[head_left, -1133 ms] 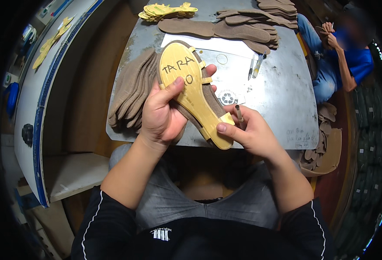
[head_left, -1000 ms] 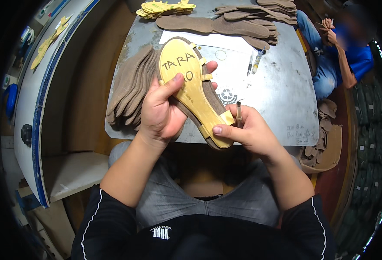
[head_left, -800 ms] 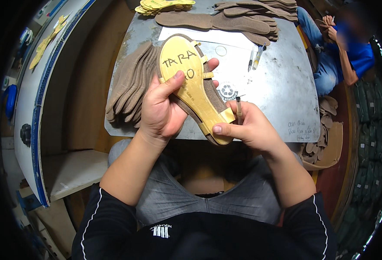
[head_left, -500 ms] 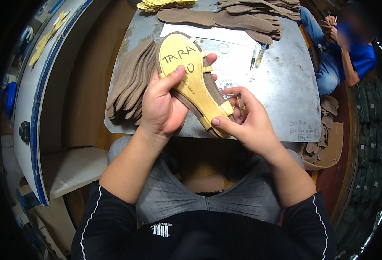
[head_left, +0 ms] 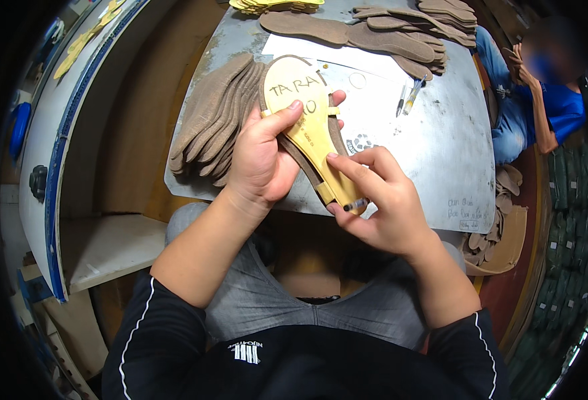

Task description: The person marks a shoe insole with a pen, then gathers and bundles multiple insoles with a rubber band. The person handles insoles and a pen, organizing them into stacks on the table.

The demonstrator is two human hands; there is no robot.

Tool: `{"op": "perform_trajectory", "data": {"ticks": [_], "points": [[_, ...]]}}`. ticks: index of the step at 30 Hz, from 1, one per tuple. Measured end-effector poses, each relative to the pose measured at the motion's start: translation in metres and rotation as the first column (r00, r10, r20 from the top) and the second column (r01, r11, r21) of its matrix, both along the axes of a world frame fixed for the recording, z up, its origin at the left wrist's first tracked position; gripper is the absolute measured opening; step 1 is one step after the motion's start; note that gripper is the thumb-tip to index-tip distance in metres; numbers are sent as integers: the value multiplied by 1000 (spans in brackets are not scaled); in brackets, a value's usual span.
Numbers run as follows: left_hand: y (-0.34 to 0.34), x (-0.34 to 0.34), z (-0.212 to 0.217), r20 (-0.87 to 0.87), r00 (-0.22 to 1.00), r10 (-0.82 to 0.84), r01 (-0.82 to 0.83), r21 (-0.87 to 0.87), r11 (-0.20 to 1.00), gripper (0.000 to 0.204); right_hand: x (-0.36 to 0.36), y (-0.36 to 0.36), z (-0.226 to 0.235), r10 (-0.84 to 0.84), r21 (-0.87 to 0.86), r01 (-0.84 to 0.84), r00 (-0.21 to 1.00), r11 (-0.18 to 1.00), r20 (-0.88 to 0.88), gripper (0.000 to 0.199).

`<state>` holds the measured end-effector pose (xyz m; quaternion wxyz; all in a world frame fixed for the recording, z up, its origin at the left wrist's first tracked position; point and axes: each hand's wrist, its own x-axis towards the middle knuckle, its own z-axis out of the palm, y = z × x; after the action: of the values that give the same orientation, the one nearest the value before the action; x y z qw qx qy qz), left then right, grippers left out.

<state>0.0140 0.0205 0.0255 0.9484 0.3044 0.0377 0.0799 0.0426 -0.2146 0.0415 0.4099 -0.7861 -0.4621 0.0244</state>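
My left hand (head_left: 264,163) is closed round a brown felt-like insole (head_left: 334,130), thumb on top and fingers underneath. Over it lies a yellow sole-shaped template (head_left: 317,147) with dark handwriting, small tabs folding round its sides. The brown edge shows along both sides of the template. At the narrow end, my right hand (head_left: 387,203) holds a slim pen (head_left: 356,205), its dark end showing beside the thumb. A right fingertip rests on the template's narrow part, and the thumb is at its lower end. Some right fingers are hidden.
Brown insoles (head_left: 210,113) fan out on the metal table (head_left: 440,143) at left, with more (head_left: 380,40) at the back. Pens (head_left: 407,97) lie by white paper (head_left: 290,48). A cardboard box (head_left: 510,247) of brown pieces stands right. Another person (head_left: 550,110) sits beyond, holding a brown piece.
My right hand has shifted its grip at the narrow end, moving a finger onto the template's face; the pen now lies lower, near the thumb. An upper side tab no longer folds over the template.
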Motion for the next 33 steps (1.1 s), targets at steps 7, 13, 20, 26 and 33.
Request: {"op": "perform_trajectory", "data": {"ticks": [7, 13, 20, 26, 33], "points": [[4, 0, 3, 35, 999, 5, -4, -30, 1000, 42, -5, 3, 1, 19, 47, -20, 999, 999, 36, 72], [-1, -3, 7, 87, 995, 53, -56, 26, 998, 45, -11, 4, 2, -4, 29, 4, 1000, 1000, 19, 73], [-6, -7, 12, 158, 986, 61, -68, 38, 997, 45, -11, 6, -2, -6, 51, 4, 999, 999, 45, 73], [-5, -9, 13, 211, 977, 25, -47, 101, 994, 47, -12, 6, -2, -8, 44, 6, 999, 999, 41, 71], [-8, -11, 17, 168, 985, 23, -51, 165, 985, 47, -11, 6, -3, -13, 46, 11, 999, 999, 38, 70]]}}
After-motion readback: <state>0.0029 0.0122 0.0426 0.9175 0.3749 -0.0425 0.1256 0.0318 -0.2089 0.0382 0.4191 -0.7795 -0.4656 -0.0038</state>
